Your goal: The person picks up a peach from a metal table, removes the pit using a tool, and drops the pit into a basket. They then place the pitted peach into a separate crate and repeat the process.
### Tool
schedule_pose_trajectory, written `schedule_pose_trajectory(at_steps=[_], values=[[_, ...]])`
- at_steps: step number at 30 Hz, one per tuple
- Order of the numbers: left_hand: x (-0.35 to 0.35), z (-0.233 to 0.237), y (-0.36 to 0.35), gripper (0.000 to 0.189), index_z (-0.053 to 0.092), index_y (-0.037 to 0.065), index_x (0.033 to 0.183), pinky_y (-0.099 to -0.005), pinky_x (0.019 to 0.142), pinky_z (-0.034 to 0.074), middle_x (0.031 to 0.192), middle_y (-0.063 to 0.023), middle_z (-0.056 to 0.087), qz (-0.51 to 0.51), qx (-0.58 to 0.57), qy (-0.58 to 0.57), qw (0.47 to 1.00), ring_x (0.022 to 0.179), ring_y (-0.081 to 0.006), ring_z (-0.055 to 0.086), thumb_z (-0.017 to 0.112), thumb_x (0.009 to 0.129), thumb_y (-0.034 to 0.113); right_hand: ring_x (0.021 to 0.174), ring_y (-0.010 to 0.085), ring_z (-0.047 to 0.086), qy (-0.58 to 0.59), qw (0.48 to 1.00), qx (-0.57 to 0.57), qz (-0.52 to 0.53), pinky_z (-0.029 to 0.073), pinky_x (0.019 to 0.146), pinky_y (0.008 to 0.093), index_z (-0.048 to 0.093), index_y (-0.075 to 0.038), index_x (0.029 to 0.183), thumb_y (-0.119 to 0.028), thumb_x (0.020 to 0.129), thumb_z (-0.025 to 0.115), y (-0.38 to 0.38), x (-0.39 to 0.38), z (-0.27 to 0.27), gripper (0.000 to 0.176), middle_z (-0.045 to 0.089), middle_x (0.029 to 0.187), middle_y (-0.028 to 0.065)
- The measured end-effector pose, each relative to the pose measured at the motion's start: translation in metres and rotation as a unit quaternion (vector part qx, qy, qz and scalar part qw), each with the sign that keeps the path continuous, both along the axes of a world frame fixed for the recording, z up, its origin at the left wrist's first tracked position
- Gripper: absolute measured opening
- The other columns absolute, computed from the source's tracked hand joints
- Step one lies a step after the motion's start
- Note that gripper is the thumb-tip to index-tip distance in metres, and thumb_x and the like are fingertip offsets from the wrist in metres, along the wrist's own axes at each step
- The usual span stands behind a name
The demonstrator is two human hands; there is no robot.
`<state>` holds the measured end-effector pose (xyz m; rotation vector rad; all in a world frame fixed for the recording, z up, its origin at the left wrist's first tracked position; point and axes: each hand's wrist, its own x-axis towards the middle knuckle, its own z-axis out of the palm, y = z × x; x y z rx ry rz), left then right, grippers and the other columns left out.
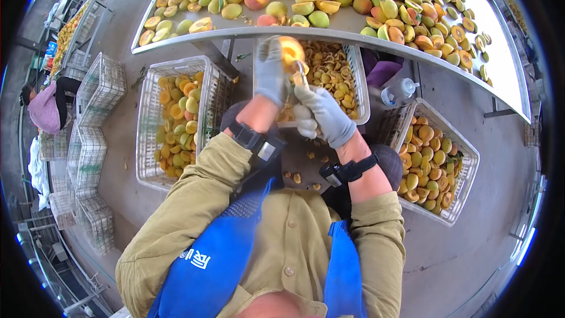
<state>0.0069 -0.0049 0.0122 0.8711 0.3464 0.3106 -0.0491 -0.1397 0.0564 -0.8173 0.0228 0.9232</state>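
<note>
My left hand (271, 70), in a grey work glove, is closed around a yellow peach half (292, 50) with its orange cut face showing. My gloved right hand (325, 115) grips a small metal pitting tool (299, 76). The tool's tip meets the lower edge of the peach half; its exact shape is blurred. Both hands are above a white crate (360, 85) of peach pits and scraps (331, 73), just below the table edge.
Whole and halved peaches cover much of the metal table (235, 30) ahead. Crates of halved peaches stand at left (144, 141) and right (468, 171). A clear bottle (400, 91) stands beside the pit crate. Another person (47, 106) sits far left near stacked crates (100, 88).
</note>
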Motion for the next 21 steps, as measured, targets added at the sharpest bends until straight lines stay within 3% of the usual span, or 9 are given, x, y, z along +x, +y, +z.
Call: schedule_pose_trajectory(at_steps=[1, 3, 8, 10, 13, 15, 17, 19, 21], values=[[0.004, 0.004, 0.009, 0.022, 0.052, 0.009, 0.107, -0.0324, 0.063, 0.056, 0.097, -0.0076, 0.060, 0.028, 0.037, -0.026, 0.999, 0.076, -0.0204, 0.062, 0.053, 0.092, 0.026, 0.037, 0.0066, 0.030, -0.004, 1.000, 0.007, 0.003, 0.026, 0.033, 0.0237, 0.048, -0.007, 0.084, -0.033, 0.093, 0.050, -0.001, 0.000, -0.001, 0.027, 0.034, 0.052, -0.0045], [-0.011, 0.022, 0.028, 0.026, 0.051, 0.009, 0.108, -0.0351, 0.065, 0.056, 0.098, -0.0093, 0.060, -0.020, 0.043, -0.002, 0.999, 0.081, -0.0232, 0.063, 0.052, 0.093, 0.030, 0.038, 0.0065, 0.030, -0.008, 1.000, 0.021, 0.008, 0.026, 0.033, 0.0238, 0.049, -0.006, 0.086, -0.033, 0.093, 0.051, -0.006, 0.000, -0.009, 0.028, 0.034, 0.052, -0.0042], [-0.030, 0.015, 0.100, 0.028, 0.049, 0.011, 0.113, -0.0386, 0.070, 0.057, 0.105, -0.0067, 0.057, -0.097, 0.006, -0.030, 0.995, 0.090, -0.0216, 0.060, 0.051, 0.093, 0.029, 0.038, 0.0037, 0.026, 0.004, 0.992, 0.127, 0.014, 0.024, 0.033, 0.0190, 0.053, -0.006, 0.092, -0.037, 0.097, 0.042, -0.021, 0.008, -0.009, 0.033, 0.031, 0.056, -0.0063], [-0.040, 0.014, 0.117, 0.030, 0.048, 0.010, 0.115, -0.0396, 0.072, 0.056, 0.106, -0.0073, 0.056, -0.115, 0.002, -0.024, 0.993, 0.092, -0.0224, 0.060, 0.051, 0.093, 0.029, 0.038, 0.0038, 0.027, -0.001, 0.993, 0.114, 0.022, 0.024, 0.034, 0.0190, 0.053, -0.006, 0.092, -0.037, 0.097, 0.042, -0.020, 0.008, -0.006, 0.034, 0.032, 0.056, -0.0062], [-0.047, 0.018, 0.132, 0.034, 0.052, 0.007, 0.111, -0.0369, 0.066, 0.056, 0.095, -0.0113, 0.062, -0.081, 0.012, -0.027, 0.996, 0.083, -0.0266, 0.064, 0.051, 0.092, 0.034, 0.038, 0.0041, 0.028, -0.033, 0.997, 0.066, 0.012, 0.025, 0.034, 0.0193, 0.053, -0.006, 0.092, -0.037, 0.096, 0.042, -0.021, 0.004, 0.002, 0.033, 0.034, 0.056, -0.0057], [-0.060, 0.017, 0.155, 0.033, 0.053, 0.008, 0.110, -0.0392, 0.067, 0.056, 0.099, -0.0098, 0.062, -0.011, 0.035, -0.014, 0.999, 0.085, -0.0255, 0.063, 0.053, 0.091, 0.035, 0.038, 0.0044, 0.031, -0.058, 0.998, 0.022, -0.004, 0.027, 0.033, 0.0197, 0.053, -0.005, 0.092, -0.036, 0.096, 0.043, -0.025, 0.001, 0.005, 0.033, 0.036, 0.055, -0.0050], [-0.076, -0.002, 0.203, 0.029, 0.053, 0.012, 0.111, -0.0397, 0.075, 0.054, 0.100, -0.0070, 0.059, 0.097, 0.039, 0.027, 0.994, 0.089, -0.0235, 0.060, 0.055, 0.090, 0.032, 0.038, 0.0049, 0.034, -0.078, 0.996, -0.024, -0.018, 0.029, 0.033, 0.0203, 0.053, -0.005, 0.091, -0.035, 0.096, 0.044, -0.033, 0.002, 0.003, 0.032, 0.038, 0.055, -0.0041], [-0.115, -0.008, 0.236, 0.026, 0.056, 0.011, 0.107, -0.0347, 0.072, 0.053, 0.098, -0.0059, 0.060, 0.217, 0.172, 0.074, 0.958, 0.088, -0.0198, 0.060, 0.056, 0.090, 0.029, 0.038, 0.0065, 0.041, -0.106, 0.988, -0.110, -0.005, 0.032, 0.033, 0.0218, 0.053, -0.004, 0.090, -0.032, 0.095, 0.045, -0.034, 0.004, 0.000, 0.029, 0.043, 0.055, -0.0013], [-0.164, -0.046, 0.295, 0.022, 0.058, 0.008, 0.105, -0.0314, 0.068, 0.052, 0.094, -0.0044, 0.059, 0.276, 0.313, 0.105, 0.903, 0.084, -0.0161, 0.058, 0.057, 0.089, 0.024, 0.039, 0.0075, 0.045, -0.175, 0.962, -0.209, 0.027, 0.034, 0.034, 0.0226, 0.053, -0.004, 0.090, -0.030, 0.095, 0.047, -0.034, 0.005, -0.007, 0.028, 0.046, 0.055, 0.0002]])
